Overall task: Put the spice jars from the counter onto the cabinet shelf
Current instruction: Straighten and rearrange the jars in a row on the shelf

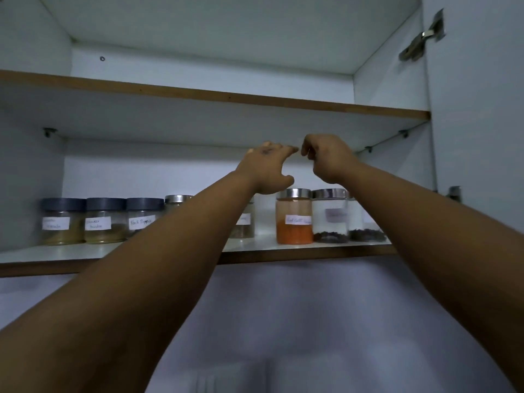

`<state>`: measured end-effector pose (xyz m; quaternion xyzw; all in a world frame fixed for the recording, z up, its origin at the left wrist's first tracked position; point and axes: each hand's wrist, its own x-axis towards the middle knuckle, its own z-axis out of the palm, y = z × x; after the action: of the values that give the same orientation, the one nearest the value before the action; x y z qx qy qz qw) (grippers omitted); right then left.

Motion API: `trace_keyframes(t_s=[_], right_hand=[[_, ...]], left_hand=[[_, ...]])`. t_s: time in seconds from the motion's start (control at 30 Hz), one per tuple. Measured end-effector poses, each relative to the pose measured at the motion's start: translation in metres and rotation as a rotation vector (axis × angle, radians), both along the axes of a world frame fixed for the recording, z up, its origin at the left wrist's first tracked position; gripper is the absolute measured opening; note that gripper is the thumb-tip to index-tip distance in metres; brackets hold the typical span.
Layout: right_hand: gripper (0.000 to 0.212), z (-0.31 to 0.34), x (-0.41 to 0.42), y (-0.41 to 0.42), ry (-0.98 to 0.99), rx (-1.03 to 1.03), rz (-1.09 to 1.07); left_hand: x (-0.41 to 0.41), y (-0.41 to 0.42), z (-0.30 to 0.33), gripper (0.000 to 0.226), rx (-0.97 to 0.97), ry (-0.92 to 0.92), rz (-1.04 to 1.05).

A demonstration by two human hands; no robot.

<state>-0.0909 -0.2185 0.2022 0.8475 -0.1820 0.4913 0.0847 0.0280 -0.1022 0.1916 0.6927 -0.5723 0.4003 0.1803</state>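
Several labelled spice jars stand in a row on the lower cabinet shelf (pixel 255 246). At the left are three dark-lidded jars (pixel 105 221) holding brownish powder. A steel-lidded jar (pixel 177 202) shows partly behind my left forearm. Right of centre stand a steel-lidded jar of orange powder (pixel 294 219) and a jar with dark seeds (pixel 330 219). Both hands are raised above the jars, inside the shelf opening. My left hand (pixel 266 168) is empty with its fingers spread. My right hand (pixel 326 157) has its fingers curled with nothing visible in them.
The upper shelf (pixel 226 96) with its brown front edge runs just above my hands. The open cabinet door (pixel 476 109) with a metal hinge (pixel 422 38) stands at the right. Below the cabinet is a pale wall.
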Motion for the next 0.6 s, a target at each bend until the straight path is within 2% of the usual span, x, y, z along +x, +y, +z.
trace_keyframes(t_s=[0.1,0.2,0.37,0.6], right_hand=[[0.037,-0.003,-0.023,-0.027,0.152,0.03,-0.021],[0.03,-0.002,-0.039,-0.047,0.353,0.027,-0.1],[0.039,0.002,-0.044,-0.064,0.503,0.014,-0.073],[0.032,0.002,-0.013,-0.064,0.644,-0.103,-0.168]], left_hand=[[-0.019,-0.016,0.001,0.052,0.086,0.02,-0.031],[-0.034,-0.033,0.0,0.034,0.125,0.063,0.056],[-0.045,-0.055,-0.006,0.028,0.214,0.153,0.225],[-0.053,-0.067,0.008,0.029,0.286,0.197,0.343]])
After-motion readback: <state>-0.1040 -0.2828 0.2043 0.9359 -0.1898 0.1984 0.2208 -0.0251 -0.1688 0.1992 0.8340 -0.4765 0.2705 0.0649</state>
